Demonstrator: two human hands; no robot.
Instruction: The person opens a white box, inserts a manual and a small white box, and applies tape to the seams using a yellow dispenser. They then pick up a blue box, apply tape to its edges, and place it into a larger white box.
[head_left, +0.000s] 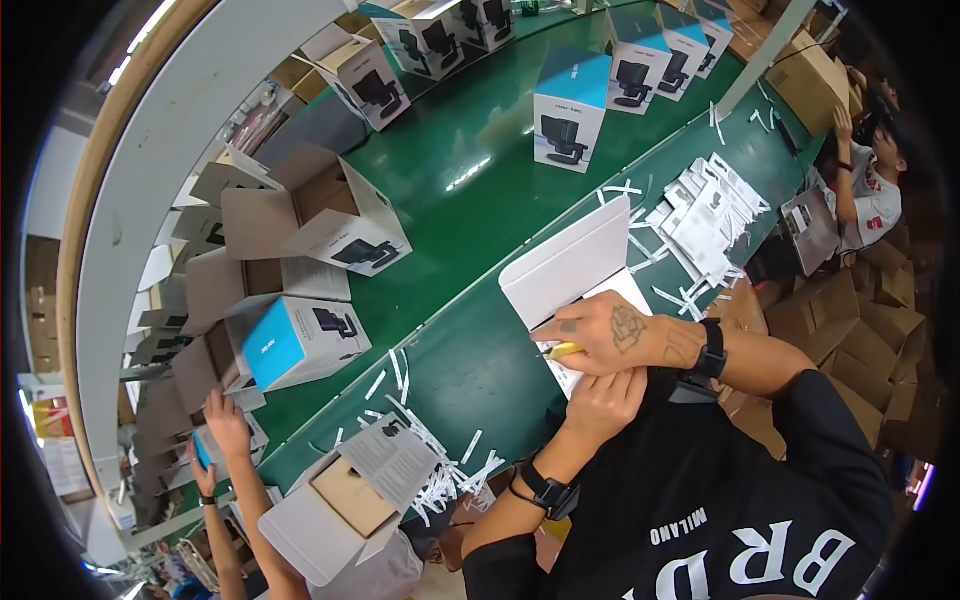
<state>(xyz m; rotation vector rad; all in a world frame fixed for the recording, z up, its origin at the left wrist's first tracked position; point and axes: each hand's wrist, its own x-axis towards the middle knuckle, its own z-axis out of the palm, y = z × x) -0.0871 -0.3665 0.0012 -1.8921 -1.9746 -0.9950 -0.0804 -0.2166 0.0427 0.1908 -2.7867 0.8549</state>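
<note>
A white carton (572, 262) lies in front of me with its lid flap raised away from me. Over its near part, my right hand (610, 335) is closed around a slim yellow tool with a dark tip, which looks like a utility knife (566, 349). My left hand (608, 402) sits just below it at the carton's near edge, fingers curled and pressed together; whatever they pinch is hidden. The right hand covers much of the carton's inside. Both my wrists carry black bands.
Paper strips and a pile of white printed sheets (708, 218) lie right of the carton. Blue-topped printed boxes (570, 110) stand on the green table (455, 225). An open box (375, 480) lies near left, beside another person's hands (228, 425). Another person (865, 195) handles a brown carton (808, 85).
</note>
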